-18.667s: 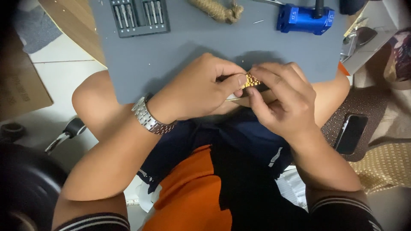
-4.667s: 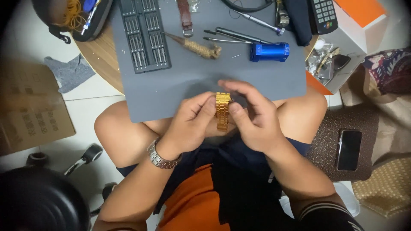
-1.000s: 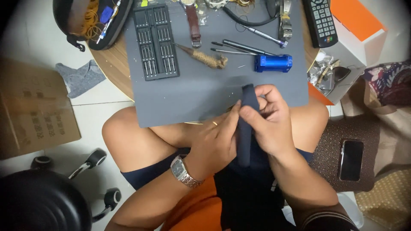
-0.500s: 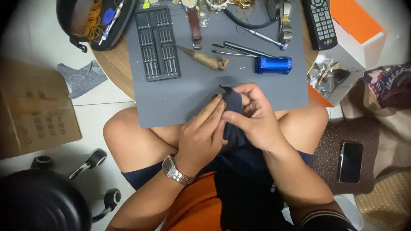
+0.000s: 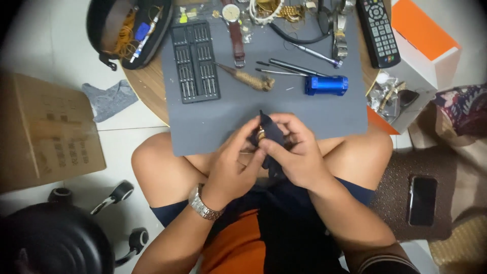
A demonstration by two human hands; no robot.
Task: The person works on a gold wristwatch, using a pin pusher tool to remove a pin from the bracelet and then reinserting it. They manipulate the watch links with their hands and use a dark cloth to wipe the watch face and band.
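**A:** What does the room look like, biggest things first?

**B:** Pale tiled floor (image 5: 127, 137) all round. A brown cardboard box (image 5: 45, 134) stands on it at the left, with a black round-topped stool or chair on castors (image 5: 56, 243) in the lower left corner. On the right lies a brown woven cushion (image 5: 411, 198) carrying a dark phone (image 5: 422, 200).

**A:** And the desk?

**B:** A round wooden desk (image 5: 144, 89), mostly covered by a grey rectangular work mat (image 5: 213, 124). On the mat are a black tray of small screwdriver bits (image 5: 195, 61), a blue metal cylinder (image 5: 326, 85), a cord-wrapped hand tool (image 5: 248, 78) and a brown-strapped wristwatch (image 5: 234, 25). A black remote control (image 5: 379, 30) lies at the desk's far right, beside a white and orange box (image 5: 423, 43). An open black pouch (image 5: 129, 30) sits at the upper left.

**A:** The hands?

**B:** Both meet over the near edge of the mat, above the person's crossed knees. The right hand (image 5: 299, 152) has its fingers closed round a dark blue cloth (image 5: 271, 134), which wraps a small gold-coloured watch piece (image 5: 261, 135). The left hand (image 5: 236, 162) has its fingers pinched on the same bundle from the other side. A silver wristwatch (image 5: 204, 203) is on the left wrist.
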